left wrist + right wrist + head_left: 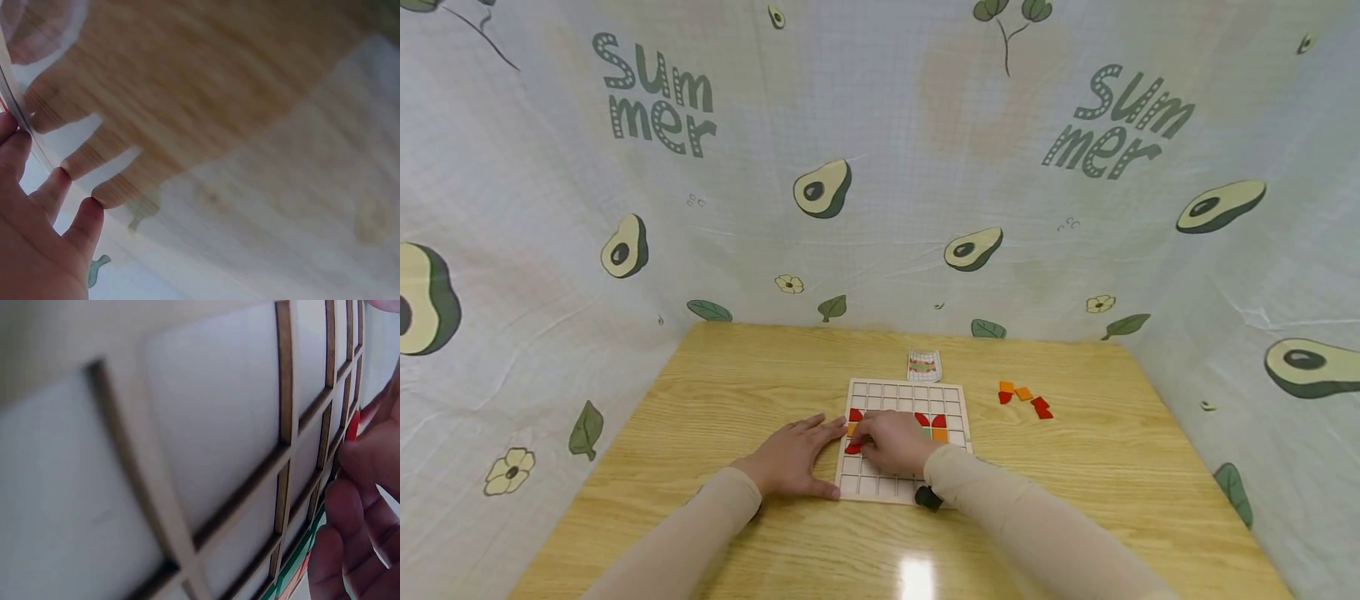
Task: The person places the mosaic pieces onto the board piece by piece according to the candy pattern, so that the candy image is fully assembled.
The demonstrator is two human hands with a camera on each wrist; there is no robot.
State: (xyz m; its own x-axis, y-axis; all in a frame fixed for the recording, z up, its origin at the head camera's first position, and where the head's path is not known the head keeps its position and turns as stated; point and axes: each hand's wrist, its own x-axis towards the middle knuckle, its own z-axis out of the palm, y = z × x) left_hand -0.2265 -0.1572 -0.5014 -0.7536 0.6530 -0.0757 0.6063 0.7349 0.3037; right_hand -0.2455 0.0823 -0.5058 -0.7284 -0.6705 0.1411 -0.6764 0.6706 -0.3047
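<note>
My right hand (895, 442) reaches over the left part of a pale gridded puzzle board (880, 487). Its thumb and fingers pinch a red quarter-round tile (353, 425) low at the board's left side, over the grid. Red, orange and green tiles lie in the cells around it; the hand hides several of them. Two red quarter-round tiles (938, 421) and an orange square tile (940, 435) show to its right. My left hand (793, 458) lies spread at the board's left edge, fingertips touching the rim, as the left wrist view also shows.
Behind the board lies a pattern card (924, 367) with a small grid design. Loose orange tiles (1023, 393) and red tiles (1042, 407) lie to the right on the wooden table (737, 375). A printed cloth (895, 125) encloses the back and sides.
</note>
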